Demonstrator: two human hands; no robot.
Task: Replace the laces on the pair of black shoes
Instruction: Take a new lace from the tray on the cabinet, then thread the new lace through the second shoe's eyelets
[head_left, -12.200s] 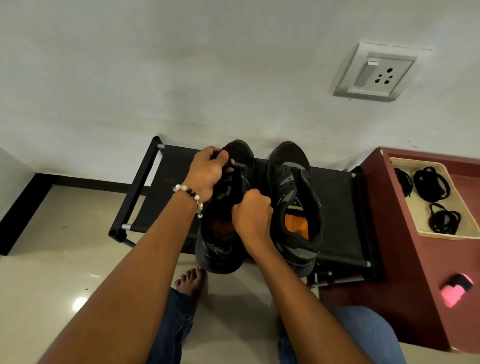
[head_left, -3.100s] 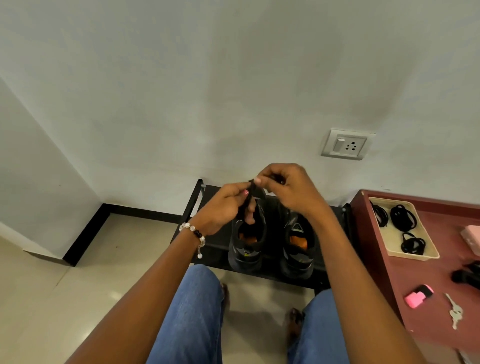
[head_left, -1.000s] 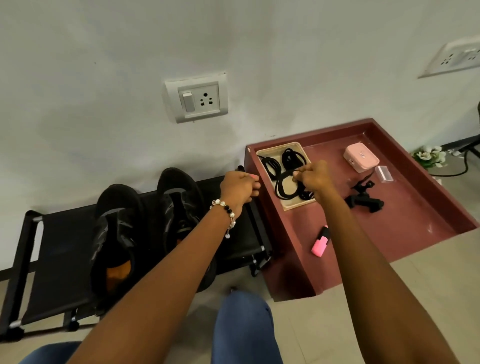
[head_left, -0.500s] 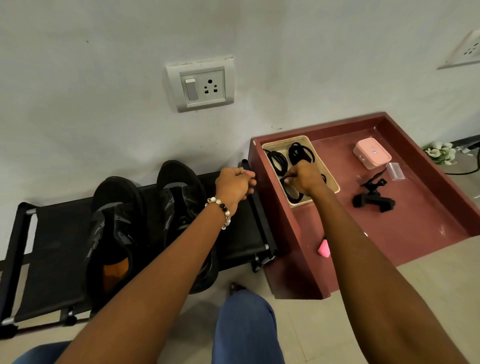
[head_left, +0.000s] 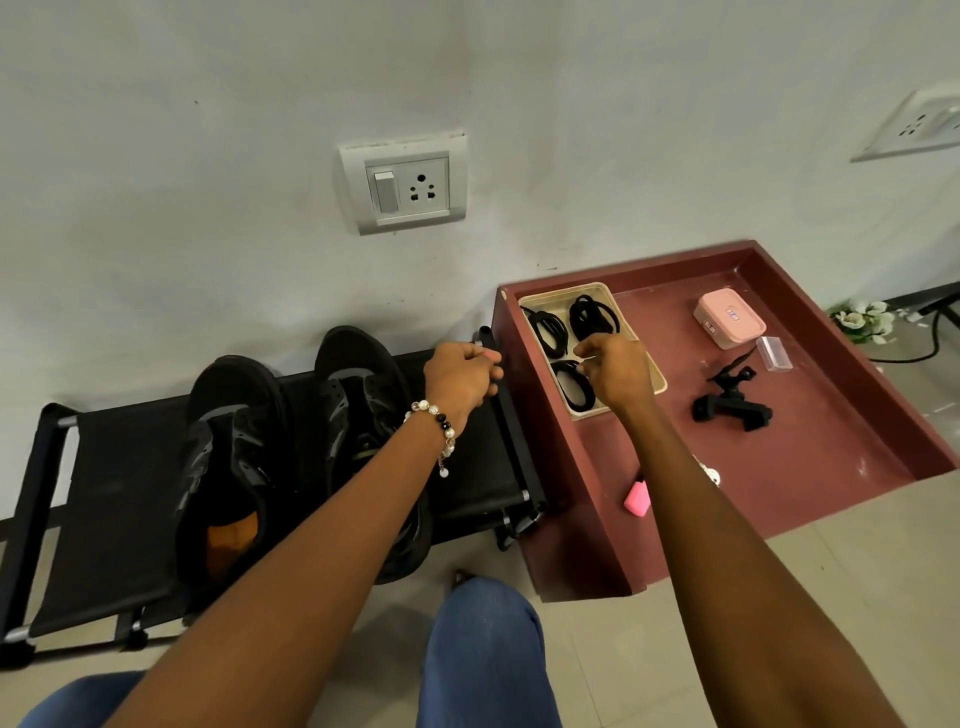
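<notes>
Shoes unlaced on the rack, fresh laces not yet in hand

Shoes first: the left black shoe (head_left: 228, 457) and the right black shoe (head_left: 363, 410) stand side by side on the black shoe rack (head_left: 104, 467), toes to the wall, both to the left of the left hand's grip. No lace can be made out across either tongue, so I judge the old laces are out, though the dark uppers make that hard to confirm. Small pale marks on the shoes' sides are too small to read.

Next comes the left hand (head_left: 460, 382), a bead bracelet (head_left: 434, 421) at its wrist. Its fingers are curled together over the rack's right end bar; whether they pinch anything I cannot tell.

Right of that grip, the right hand (head_left: 618, 374) hovers over the cream tray (head_left: 657, 382) on the red-brown surface (head_left: 831, 457). Its thumb and forefinger are pinched together, seemingly on something thin, but what it is I cannot tell. Three coiled black laces (head_left: 589, 317) lie in the tray, under and just beyond that grip.

What is left, as I judge it: pick out a coil, uncoil it and thread both shoes.

Further right lie a pink case (head_left: 730, 318) with a small label too blurred to read, a black clamp mount (head_left: 732, 408) and a pink lighter-like item (head_left: 637, 499) nearer the body. No brand is legible anywhere.
</notes>
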